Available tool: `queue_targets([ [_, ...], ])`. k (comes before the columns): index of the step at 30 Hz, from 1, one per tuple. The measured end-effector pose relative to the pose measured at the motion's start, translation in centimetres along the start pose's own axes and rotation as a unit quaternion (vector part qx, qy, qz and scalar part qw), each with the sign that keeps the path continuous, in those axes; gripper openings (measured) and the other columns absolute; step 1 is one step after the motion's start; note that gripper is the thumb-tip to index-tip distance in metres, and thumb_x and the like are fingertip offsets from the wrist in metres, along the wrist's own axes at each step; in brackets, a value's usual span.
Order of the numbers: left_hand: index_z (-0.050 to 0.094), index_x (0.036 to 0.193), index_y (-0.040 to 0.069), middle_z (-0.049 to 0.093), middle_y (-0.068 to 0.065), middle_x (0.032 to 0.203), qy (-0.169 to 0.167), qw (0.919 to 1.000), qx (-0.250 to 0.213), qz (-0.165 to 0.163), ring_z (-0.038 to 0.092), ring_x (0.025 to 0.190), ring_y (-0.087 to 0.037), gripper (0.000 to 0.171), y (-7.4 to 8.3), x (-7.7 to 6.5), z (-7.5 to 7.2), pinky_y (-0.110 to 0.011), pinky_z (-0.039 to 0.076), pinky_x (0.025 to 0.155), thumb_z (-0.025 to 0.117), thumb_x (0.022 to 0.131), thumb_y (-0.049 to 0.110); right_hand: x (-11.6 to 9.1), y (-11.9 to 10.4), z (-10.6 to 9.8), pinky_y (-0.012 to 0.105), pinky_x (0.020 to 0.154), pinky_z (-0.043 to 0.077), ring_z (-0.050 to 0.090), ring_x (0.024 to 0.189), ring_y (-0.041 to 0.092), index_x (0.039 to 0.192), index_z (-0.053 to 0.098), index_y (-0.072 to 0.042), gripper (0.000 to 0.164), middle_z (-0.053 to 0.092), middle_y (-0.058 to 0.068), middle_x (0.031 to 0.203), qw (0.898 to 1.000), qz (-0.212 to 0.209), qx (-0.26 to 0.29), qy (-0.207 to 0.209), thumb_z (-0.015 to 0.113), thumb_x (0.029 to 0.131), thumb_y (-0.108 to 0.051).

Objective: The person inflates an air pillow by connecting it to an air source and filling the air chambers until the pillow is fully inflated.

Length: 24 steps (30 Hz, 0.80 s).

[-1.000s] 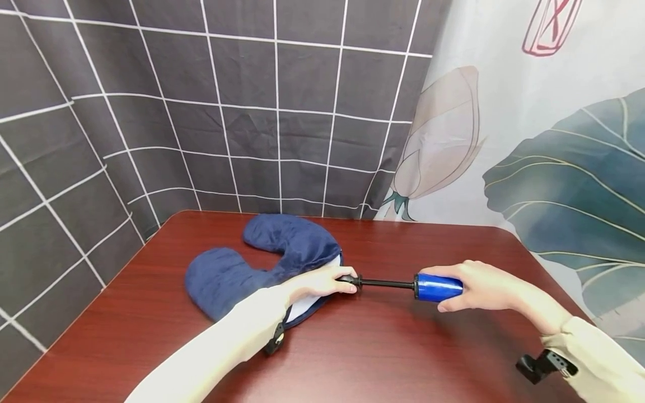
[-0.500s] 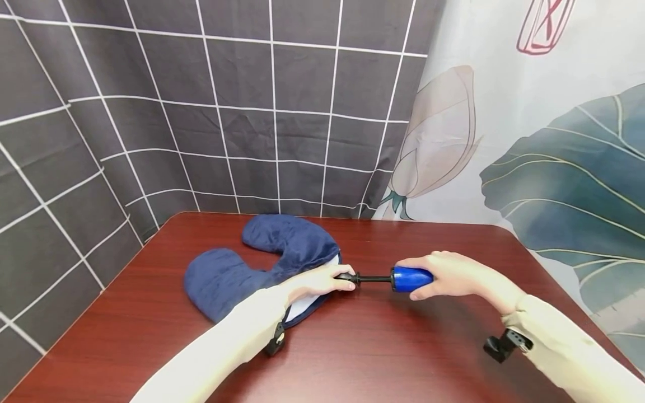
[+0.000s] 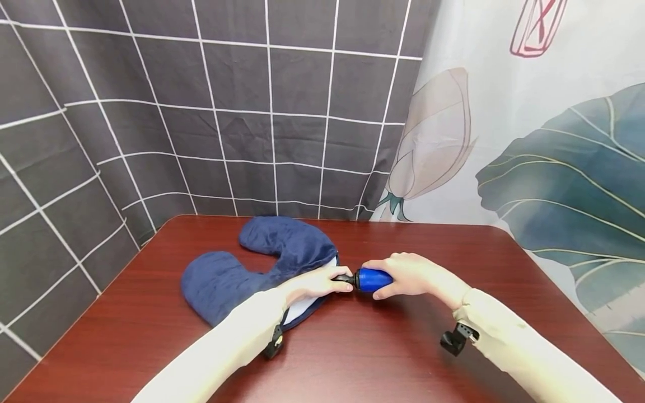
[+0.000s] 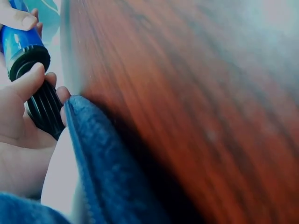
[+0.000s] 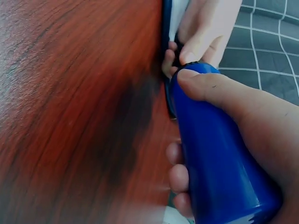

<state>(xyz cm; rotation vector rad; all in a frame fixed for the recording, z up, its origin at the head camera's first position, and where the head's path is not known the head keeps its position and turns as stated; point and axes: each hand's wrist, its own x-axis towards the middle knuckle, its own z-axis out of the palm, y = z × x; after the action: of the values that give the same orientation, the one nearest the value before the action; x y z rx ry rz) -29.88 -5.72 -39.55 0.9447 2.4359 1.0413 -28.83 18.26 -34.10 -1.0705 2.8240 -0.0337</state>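
Observation:
A hand pump lies across both hands. In the head view, my right hand [image 3: 412, 274] grips its blue barrel [image 3: 372, 279], thumb along the side and fingers curled beneath, as the right wrist view also shows. My left hand [image 3: 316, 281] holds the black ribbed handle [image 4: 46, 105]. The rod between them is out of sight, with the barrel's black collar up against the handle. Beneath the left forearm lies a navy plush U-shaped neck pillow [image 3: 216, 282]. Its zipped edge is open there, baring a white inner [image 3: 301, 305]. Whether the pump joins the pillow is hidden.
Everything is on a reddish-brown wooden table [image 3: 393, 352]. A dark grey curtain with white grid lines [image 3: 227, 140] hangs behind and to the left. A pale flower-printed curtain [image 3: 504, 129] hangs at the right. Small black cameras are strapped at both wrists.
My right hand has pushed the blue barrel leftwards along the black rod, up to the handle. The left hand and the pillow have stayed in place.

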Motion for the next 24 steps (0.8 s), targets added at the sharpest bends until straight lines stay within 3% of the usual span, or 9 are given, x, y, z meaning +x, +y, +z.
queue_targets([
  [5,0.063,0.108,0.008,0.064,-0.002,0.097,0.002,1.0000,-0.003,-0.008,0.050,0.088,-0.006,0.017,0.0,0.0,0.3,-0.019,0.038,0.083,0.060,0.097,0.022,-0.4,0.1,0.1,0.037,0.072,0.049,0.060,0.087,0.019,0.133,0.057,-0.025,0.063,0.069,0.001,0.103,1.000,0.008,0.005,-0.006,0.074,0.080,-0.054],
  [9,0.063,0.106,0.009,0.058,0.003,0.090,0.000,0.9992,-0.032,-0.024,0.048,0.085,-0.007,0.015,0.0,0.1,0.6,-0.020,0.036,0.080,0.061,0.097,0.021,-1.5,0.6,0.1,0.035,0.070,0.047,0.060,0.086,0.017,0.133,0.057,-0.028,0.063,0.069,-0.001,0.102,1.000,0.016,0.013,-0.004,0.075,0.080,-0.055],
  [18,0.063,0.106,0.009,0.056,0.005,0.088,-0.003,0.9989,-0.036,-0.031,0.047,0.082,-0.006,0.015,0.0,0.0,0.5,-0.019,0.036,0.077,0.061,0.097,0.021,-5.2,2.9,-0.9,0.037,0.071,0.048,0.060,0.095,0.020,0.136,0.056,-0.029,0.067,0.069,-0.001,0.110,0.998,0.038,0.046,-0.009,0.074,0.078,-0.057],
  [24,0.063,0.105,0.008,0.049,0.007,0.081,-0.004,0.9993,-0.030,-0.023,0.044,0.076,-0.005,0.014,0.0,0.2,0.3,-0.018,0.034,0.072,0.061,0.097,0.020,-7.8,4.7,-1.7,0.031,0.069,0.048,0.060,0.092,0.015,0.136,0.056,-0.029,0.069,0.069,-0.002,0.109,0.997,0.050,0.061,0.001,0.074,0.077,-0.060],
])
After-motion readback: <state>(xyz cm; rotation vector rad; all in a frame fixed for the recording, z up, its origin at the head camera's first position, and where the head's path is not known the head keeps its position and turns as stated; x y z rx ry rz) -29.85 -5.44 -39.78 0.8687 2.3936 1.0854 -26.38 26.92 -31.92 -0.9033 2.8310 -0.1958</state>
